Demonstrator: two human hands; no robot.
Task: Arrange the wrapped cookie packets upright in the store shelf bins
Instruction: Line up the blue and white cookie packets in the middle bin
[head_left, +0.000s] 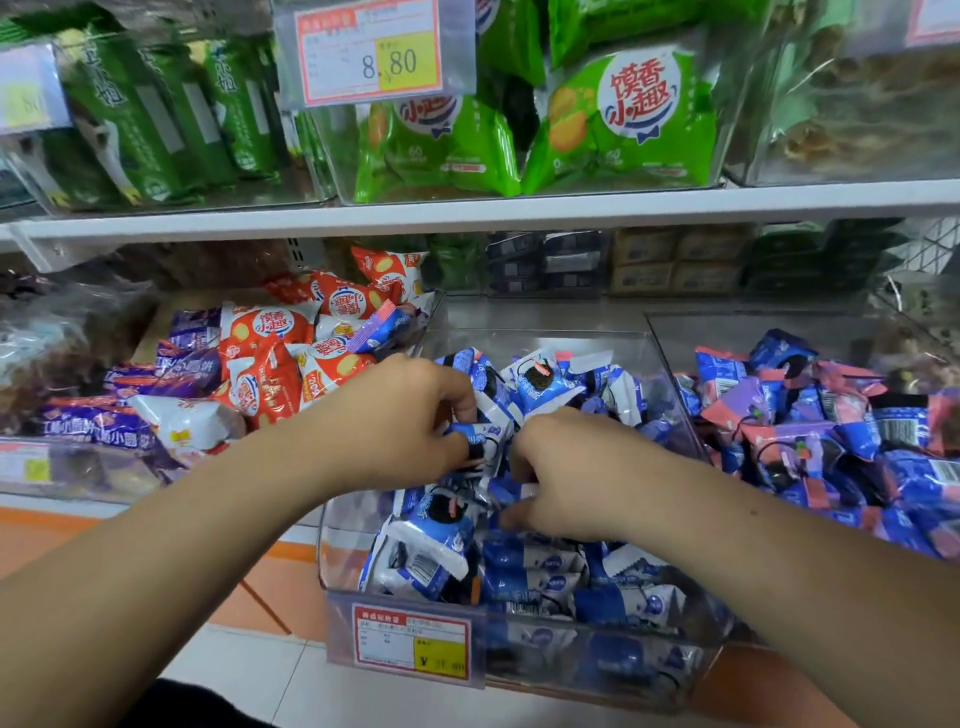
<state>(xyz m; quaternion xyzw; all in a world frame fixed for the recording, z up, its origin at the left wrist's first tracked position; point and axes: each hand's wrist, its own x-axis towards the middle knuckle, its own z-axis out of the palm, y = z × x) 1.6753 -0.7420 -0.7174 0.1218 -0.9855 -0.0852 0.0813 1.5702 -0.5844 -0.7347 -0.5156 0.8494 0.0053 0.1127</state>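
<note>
A clear plastic bin (670, 384) on the lower shelf holds several blue-and-white wrapped cookie packets (540, 384). Both my hands are inside it. My left hand (415, 415) grips a blue-and-white packet (480, 441) between curled fingers and thumb. Just to its right, my right hand (566, 473) has its fingers curled down into the packets, pinching one whose body is mostly hidden under the hand. At the bin's front, packets (540, 577) stand in a row, and one packet (426, 540) leans at the left.
The bin at the right (769, 322) holds blue, pink and purple packets. Left of the middle bin lie orange-red and purple packets (270, 364). Green bags (623, 119) fill the upper shelf. A price tag (413, 644) hangs on the middle bin's front. Orange-and-white floor lies below.
</note>
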